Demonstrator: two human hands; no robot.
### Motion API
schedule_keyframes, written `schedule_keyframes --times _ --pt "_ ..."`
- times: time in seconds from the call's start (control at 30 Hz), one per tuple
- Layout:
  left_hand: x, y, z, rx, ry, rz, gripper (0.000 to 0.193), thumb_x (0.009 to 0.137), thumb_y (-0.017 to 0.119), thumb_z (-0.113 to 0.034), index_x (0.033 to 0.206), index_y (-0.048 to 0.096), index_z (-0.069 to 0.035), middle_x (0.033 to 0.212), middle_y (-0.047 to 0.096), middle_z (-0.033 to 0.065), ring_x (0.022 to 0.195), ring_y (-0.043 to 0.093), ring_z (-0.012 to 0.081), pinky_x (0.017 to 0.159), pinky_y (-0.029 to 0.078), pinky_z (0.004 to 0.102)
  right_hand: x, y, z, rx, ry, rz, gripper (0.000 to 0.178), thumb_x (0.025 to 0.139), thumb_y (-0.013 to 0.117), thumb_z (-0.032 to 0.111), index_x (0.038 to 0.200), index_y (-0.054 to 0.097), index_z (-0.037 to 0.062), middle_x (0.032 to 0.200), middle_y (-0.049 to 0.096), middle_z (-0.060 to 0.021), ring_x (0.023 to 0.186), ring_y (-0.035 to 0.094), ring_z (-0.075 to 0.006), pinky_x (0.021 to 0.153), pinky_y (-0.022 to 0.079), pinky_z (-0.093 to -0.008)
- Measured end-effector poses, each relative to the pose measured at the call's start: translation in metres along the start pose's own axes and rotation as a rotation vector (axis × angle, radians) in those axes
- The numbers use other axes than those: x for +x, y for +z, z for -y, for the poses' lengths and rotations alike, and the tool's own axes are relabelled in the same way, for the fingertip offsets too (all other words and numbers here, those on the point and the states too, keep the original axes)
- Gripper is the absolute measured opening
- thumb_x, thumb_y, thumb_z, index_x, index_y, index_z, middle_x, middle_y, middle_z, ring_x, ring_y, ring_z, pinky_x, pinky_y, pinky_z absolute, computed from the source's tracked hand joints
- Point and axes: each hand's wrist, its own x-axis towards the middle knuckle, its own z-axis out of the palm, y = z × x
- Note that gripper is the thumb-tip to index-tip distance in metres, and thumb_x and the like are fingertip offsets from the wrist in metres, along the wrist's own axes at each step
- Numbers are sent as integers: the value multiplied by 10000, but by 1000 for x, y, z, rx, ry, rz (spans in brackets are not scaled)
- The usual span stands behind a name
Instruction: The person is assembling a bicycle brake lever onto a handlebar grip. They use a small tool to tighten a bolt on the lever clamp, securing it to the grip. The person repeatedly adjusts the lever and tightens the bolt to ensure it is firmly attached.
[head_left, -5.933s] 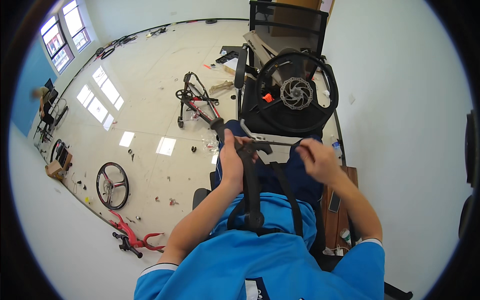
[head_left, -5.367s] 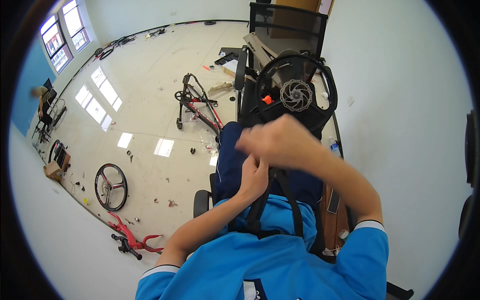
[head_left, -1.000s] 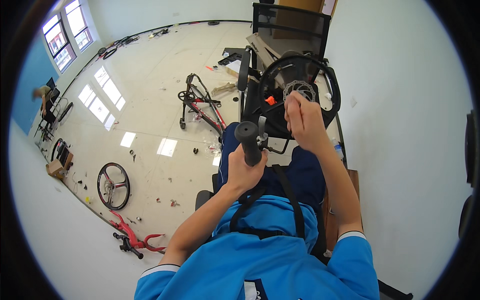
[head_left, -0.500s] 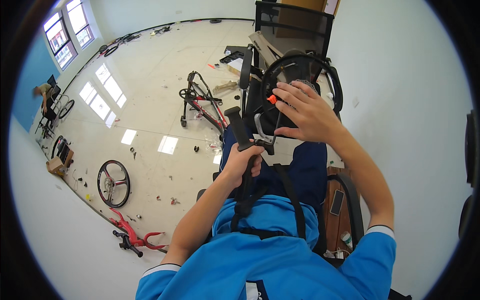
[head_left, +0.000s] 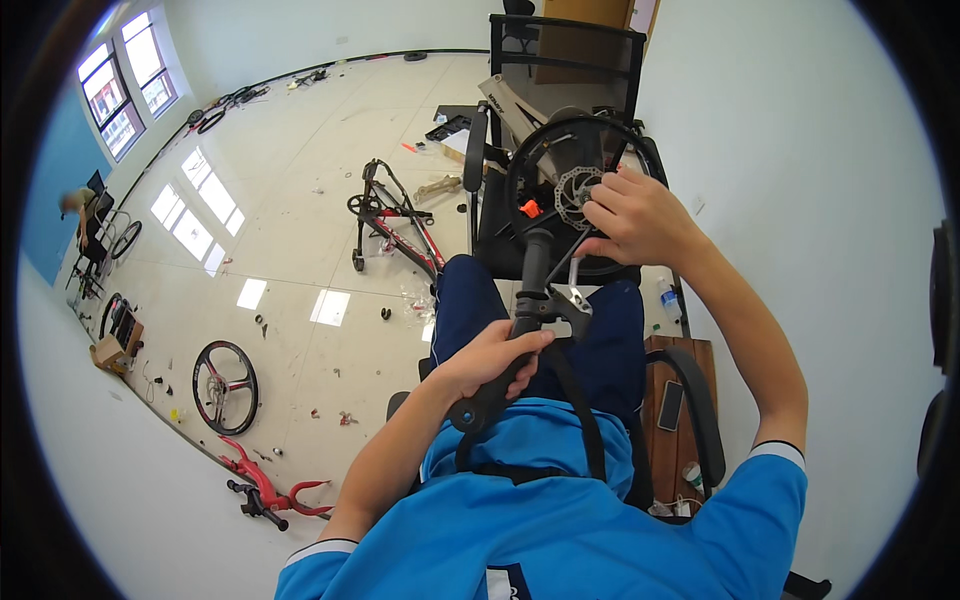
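My left hand (head_left: 497,362) is wrapped round a black handlebar (head_left: 490,402), which tilts up and away over my lap. A ribbed black grip (head_left: 536,262) forms its far end. Beside that grip a brake lever (head_left: 572,300) with a silver blade is clamped on. A thin dark hex key (head_left: 569,254) sticks up from the clamp toward my right hand (head_left: 632,222). The right fingers are curled and the thumb is bent in at the key's upper end; the fingers partly hide the contact. Just behind lies a black wheel (head_left: 514,190) with a silver disc rotor (head_left: 572,196).
The wheel rests on a black office chair (head_left: 476,145) with an orange piece (head_left: 531,208). On the floor are a bike frame (head_left: 400,215), a spoked wheel (head_left: 225,388) and a red fork (head_left: 268,485). A phone (head_left: 670,405) lies on a wooden stand at right. Someone sits far left.
The handlebar has swung upright and to the right in my left hand. My right hand, spread before, has curled its fingers and moved slightly right and down.
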Motion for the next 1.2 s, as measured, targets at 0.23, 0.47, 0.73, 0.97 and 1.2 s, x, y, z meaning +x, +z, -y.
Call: schedule_keyframes --times 0.23,0.47,0.73,0.97,1.2 --pt "5 10 0 273 230 -369 224 917 644 -197 848 571 4 578 554 48 419 518 133 389 405 273 4 0 16 25 108 -24 560 738 691 593 692 551 52 696 510 -53 716 560 -234 689 466 -339" --pt "10 -10 -2 211 369 -666 253 881 655 -200 759 559 0 566 558 44 417 531 131 405 421 273 17 28 29 21 297 -120 628 764 657 663 618 521 68 612 517 -66 594 559 -253 575 452 -345" --pt "10 -41 -10 150 472 -1014 312 885 682 -232 742 565 19 566 566 58 446 539 127 425 414 290 43 112 141 434 1060 -205 626 908 584 568 588 509 36 543 549 -159 499 568 -358 471 415 -449" --pt "30 -41 10 425 777 -1142 330 885 698 -236 786 604 65 592 576 79 557 508 129 537 418 324 52 112 219 1059 1317 -419 528 1020 475 364 692 565 -39 525 489 -144 455 469 -211 480 320 -390" --pt "17 -21 3 406 511 -799 321 903 683 -247 757 587 23 587 571 57 467 494 116 458 400 301 7 53 184 1256 1053 32 382 953 591 310 780 601 -31 636 588 -188 590 583 -338 558 416 -407"
